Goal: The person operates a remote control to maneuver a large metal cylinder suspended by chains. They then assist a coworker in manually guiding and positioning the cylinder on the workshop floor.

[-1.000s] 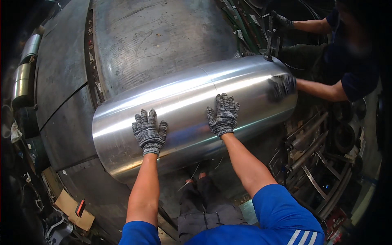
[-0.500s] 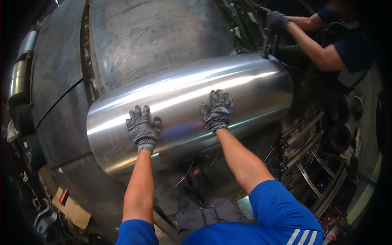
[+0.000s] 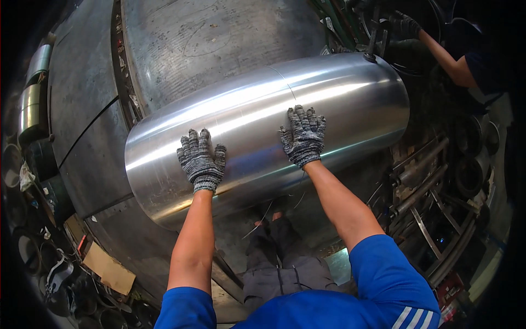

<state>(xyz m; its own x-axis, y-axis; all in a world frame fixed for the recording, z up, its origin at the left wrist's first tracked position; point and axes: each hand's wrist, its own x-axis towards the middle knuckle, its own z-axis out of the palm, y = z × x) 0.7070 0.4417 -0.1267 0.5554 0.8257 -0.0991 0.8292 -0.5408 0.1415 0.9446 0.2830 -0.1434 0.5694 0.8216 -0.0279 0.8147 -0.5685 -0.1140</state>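
Note:
A large shiny metal cylinder [image 3: 350, 98] lies on its side before me, slanting up toward the right. My left hand [image 3: 203, 160], in a grey knitted glove, rests palm down on its left half with fingers spread. On the right half lies my right hand [image 3: 304, 136], gloved alike, its fingers also spread. A thin wire or line [image 3: 282, 78] runs over the top of the cylinder to the right fingertips. Below the cylinder, a loose thin wire [image 3: 266, 211] hangs near my feet. Neither palm grips anything.
Dark metal plates [image 3: 219, 44] stretch beyond the cylinder. At upper right, a co-worker's gloved hand [image 3: 406, 24] is near a dark upright bar [image 3: 375, 33] at the cylinder's end. Metal bars [image 3: 422, 186] crowd the right; cardboard [image 3: 109, 268] and smaller cylinders [image 3: 33, 109] lie left.
The cylinder and both my hands appear slightly farther right and higher in view. A thin line now shows across the cylinder's top. The co-worker's arm has shifted right, with only one hand showing.

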